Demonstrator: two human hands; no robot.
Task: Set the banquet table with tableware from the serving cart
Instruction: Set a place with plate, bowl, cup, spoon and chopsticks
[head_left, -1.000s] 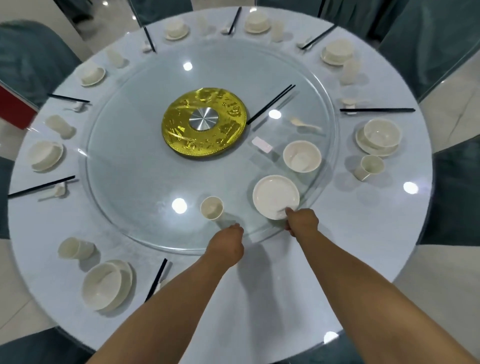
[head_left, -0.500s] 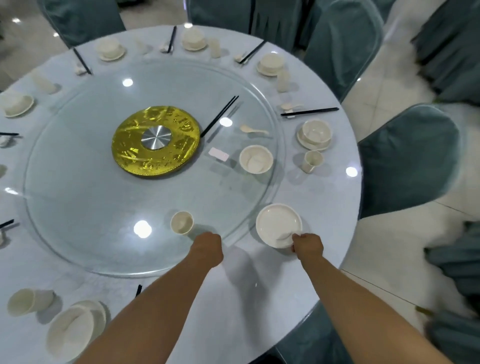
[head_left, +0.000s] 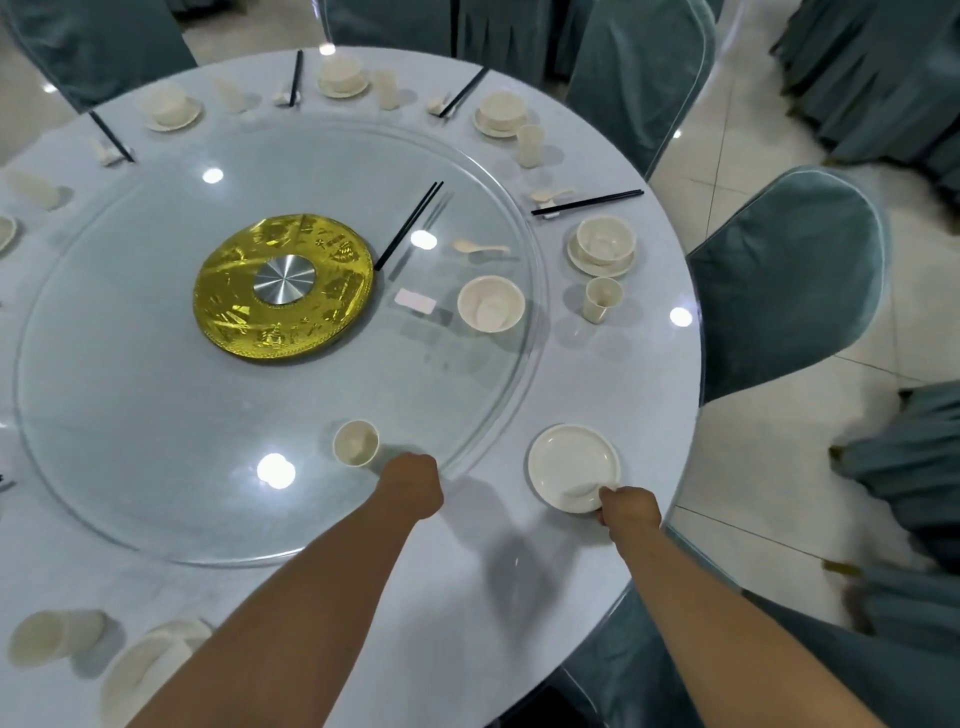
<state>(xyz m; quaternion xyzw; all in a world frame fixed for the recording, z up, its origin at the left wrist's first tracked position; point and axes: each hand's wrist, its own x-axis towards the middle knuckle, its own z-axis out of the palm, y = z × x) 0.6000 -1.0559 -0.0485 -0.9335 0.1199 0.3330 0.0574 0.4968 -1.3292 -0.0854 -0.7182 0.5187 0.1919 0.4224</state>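
My right hand (head_left: 628, 512) pinches the near rim of a cream plate (head_left: 571, 465), which lies on the white tablecloth (head_left: 467, 597) just outside the glass turntable (head_left: 156, 415). My left hand (head_left: 410, 483) is curled at the turntable's near edge, right beside a small cream cup (head_left: 356, 441) standing on the glass; its fingers are hidden, so a grip on the cup does not show. Further back on the glass lie a cream bowl (head_left: 491, 309), a spoon (head_left: 478, 248), black chopsticks (head_left: 410, 224) and a small white rest (head_left: 414, 300).
Finished place settings ring the table, the nearest at the right with a bowl on a saucer (head_left: 602, 247) and a cup (head_left: 601, 299). A gold disc (head_left: 283, 288) marks the turntable's centre. Teal-covered chairs (head_left: 784, 280) stand close around the table edge.
My right hand has carried the plate off the glass turntable and rightwards onto the tablecloth. My view has swung right. The left hand stays by the cup.
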